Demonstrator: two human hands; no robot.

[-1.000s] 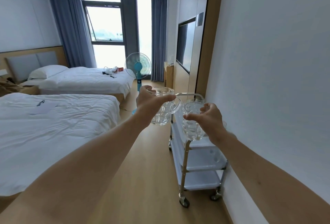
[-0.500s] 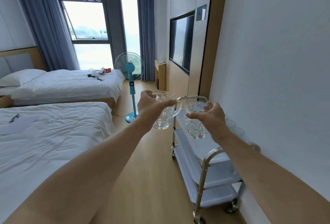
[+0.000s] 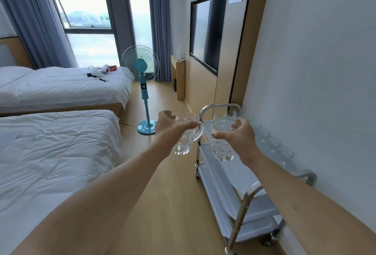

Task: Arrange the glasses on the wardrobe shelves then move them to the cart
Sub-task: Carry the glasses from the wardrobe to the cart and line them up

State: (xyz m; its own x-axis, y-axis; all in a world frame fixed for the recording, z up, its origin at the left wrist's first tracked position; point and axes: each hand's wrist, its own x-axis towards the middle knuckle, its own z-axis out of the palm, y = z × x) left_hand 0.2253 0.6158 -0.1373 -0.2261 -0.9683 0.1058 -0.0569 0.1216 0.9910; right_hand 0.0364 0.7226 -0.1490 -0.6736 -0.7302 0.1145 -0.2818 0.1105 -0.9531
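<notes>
Two glass mugs are held up, one in the left hand (image 3: 168, 127) and one in the right hand (image 3: 242, 135). Beyond the right hand, a row of about seven more glasses (image 3: 270, 143) lines the one cart (image 3: 244, 202). Left of the left hand: two beds (image 3: 50, 153) and one pedestal fan (image 3: 140, 65).

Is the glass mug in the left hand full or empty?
Empty. The glass mug in the left hand is see-through to its bottom, with no drink showing.

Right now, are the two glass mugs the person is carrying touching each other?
Apart. The head view shows bare cart frame and floor between the left mug, held by the left hand, and the right mug, held by the right hand.
</notes>
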